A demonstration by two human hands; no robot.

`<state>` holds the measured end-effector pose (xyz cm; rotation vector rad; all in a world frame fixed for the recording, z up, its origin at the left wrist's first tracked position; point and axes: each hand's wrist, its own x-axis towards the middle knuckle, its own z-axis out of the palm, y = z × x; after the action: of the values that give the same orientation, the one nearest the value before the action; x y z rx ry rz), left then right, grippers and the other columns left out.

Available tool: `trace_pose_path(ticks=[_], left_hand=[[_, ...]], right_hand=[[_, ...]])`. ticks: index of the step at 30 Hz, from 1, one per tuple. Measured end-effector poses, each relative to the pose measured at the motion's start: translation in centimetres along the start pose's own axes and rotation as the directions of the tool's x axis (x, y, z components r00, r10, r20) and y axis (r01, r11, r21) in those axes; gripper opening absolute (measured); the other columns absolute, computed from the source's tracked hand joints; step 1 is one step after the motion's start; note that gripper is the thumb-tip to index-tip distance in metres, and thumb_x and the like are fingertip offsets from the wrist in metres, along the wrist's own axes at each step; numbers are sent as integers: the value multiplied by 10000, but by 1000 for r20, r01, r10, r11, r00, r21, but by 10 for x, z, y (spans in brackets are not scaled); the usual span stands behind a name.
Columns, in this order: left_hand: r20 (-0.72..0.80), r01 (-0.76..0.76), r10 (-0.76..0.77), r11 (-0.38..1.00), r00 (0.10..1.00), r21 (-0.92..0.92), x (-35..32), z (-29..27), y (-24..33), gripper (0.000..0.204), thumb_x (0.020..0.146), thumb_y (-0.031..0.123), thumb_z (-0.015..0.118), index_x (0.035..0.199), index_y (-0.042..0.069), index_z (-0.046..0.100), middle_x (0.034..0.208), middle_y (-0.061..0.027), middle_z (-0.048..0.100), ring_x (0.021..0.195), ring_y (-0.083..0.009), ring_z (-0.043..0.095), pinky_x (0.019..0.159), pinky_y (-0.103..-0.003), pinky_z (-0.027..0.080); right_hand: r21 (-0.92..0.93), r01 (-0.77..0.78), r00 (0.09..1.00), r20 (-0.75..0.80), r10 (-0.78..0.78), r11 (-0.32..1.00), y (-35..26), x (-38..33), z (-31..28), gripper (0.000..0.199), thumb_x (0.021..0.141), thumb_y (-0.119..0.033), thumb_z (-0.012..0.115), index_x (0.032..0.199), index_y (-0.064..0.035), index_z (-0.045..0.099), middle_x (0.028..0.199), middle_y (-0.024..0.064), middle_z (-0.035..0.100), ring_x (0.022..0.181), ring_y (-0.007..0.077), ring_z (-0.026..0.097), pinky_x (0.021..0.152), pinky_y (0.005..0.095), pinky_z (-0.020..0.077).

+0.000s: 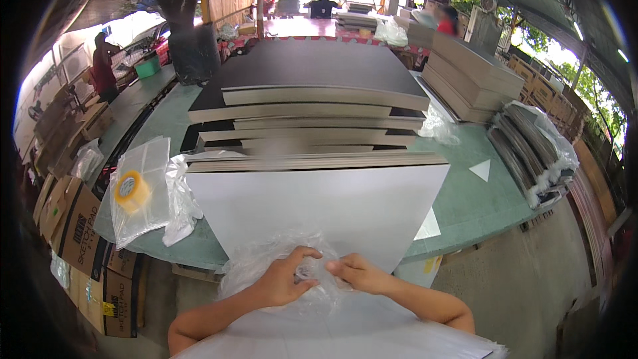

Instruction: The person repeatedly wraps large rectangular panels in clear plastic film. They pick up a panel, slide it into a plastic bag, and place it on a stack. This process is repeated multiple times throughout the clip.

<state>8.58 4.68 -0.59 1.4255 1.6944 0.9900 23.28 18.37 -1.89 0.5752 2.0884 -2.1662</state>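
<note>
Clear film (252,262) bunched over the near part of the white-faced board stack (319,206); far edges bare, so wrapping looks barely begun. Left hand (289,279) curved, thumb and fingers apart; cannot tell through the film whether it grips. Right hand (355,272) curled closed on film. Green bench (465,206) carries dark boards (312,66), tape roll (138,189). Open-sided workshop, concrete floor (525,252), cartons (83,226) left.

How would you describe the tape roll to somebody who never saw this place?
On the green table, look at the left side, where flat clear plastic lies. The tape roll sits on it: a yellow ring, unlike the colourless plastic around it.
</note>
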Motion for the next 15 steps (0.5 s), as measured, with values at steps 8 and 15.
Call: trace_pose_path(ticks=[8,15], left_hand=[[64,-110,116,991,991,-81,12,8,20,538,725,126,616,1201,93,367,939,-96,537,691,-158,528,585,-275,444],[-45,-231,238,965,970,120,9,-5,8,308,767,113,562,1069,67,526,880,-95,517,717,-204,504,643,-300,420]], right_hand=[[96,211,959,-214,-187,973,22,13,9,270,797,-270,568,665,-37,532,595,-30,461,543,50,402,472,212,321],[130,198,977,-100,-186,972,-3,-4,-4,225,771,-254,603,683,-57,537,626,-38,488,569,43,419,490,195,340]])
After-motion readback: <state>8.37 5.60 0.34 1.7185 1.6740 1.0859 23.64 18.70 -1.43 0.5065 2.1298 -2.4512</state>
